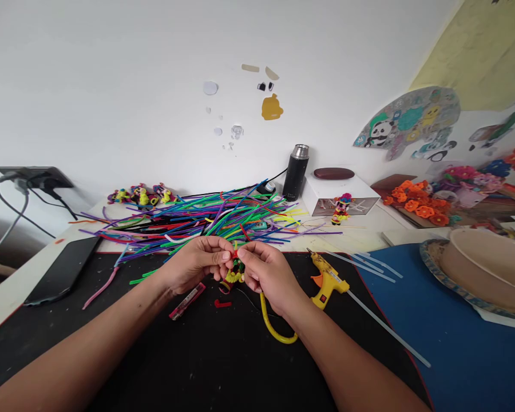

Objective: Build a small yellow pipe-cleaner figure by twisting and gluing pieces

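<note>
My left hand [201, 260] and my right hand [268, 272] meet above the black mat. Between their fingertips is a small pipe-cleaner figure [233, 277] with red, green and yellow parts. Both hands are closed in a pinch at its red top, and fingers partly hide it. Just beyond them spreads a heap of coloured pipe cleaners [206, 220]. A small red piece [222, 304] lies on the mat below the figure, and a pink and red utility knife [187, 301] is beside my left hand. The yellow glue gun [329, 280] rests to the right of my right hand.
A phone [63, 269] lies at left. Finished figures [143, 195] stand at the back left. Behind are a black bottle [296, 171] and a white box [341, 193]. Clear glue sticks [386, 326], a blue mat [403, 286] and a round basin [484, 269] are at right.
</note>
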### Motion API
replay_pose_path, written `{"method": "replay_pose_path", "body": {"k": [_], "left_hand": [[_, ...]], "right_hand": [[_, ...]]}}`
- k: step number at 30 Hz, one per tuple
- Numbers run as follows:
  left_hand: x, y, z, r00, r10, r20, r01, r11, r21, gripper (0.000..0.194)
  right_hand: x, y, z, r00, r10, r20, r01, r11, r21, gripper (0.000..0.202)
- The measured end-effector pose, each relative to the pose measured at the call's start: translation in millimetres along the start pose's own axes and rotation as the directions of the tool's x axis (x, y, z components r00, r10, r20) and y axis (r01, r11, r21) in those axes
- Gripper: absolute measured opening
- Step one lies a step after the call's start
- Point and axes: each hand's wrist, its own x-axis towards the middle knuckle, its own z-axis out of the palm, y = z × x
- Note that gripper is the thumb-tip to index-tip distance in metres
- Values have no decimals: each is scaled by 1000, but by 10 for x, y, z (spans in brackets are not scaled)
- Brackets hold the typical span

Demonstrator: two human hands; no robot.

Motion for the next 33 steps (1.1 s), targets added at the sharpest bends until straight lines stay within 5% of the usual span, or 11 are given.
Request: {"method": "replay_pose_path", "body": {"k": [15, 33], "left_hand": [[-15, 7, 8, 998, 60, -10, -61, 998, -12, 37], [-79, 65, 125, 982, 187, -38, -171, 948, 268, 39]], "right_hand": [[18, 10, -4, 999, -35, 2, 35, 999, -33, 38], [13, 35, -28, 989, -146, -29, 137, 971, -195, 31]]}}
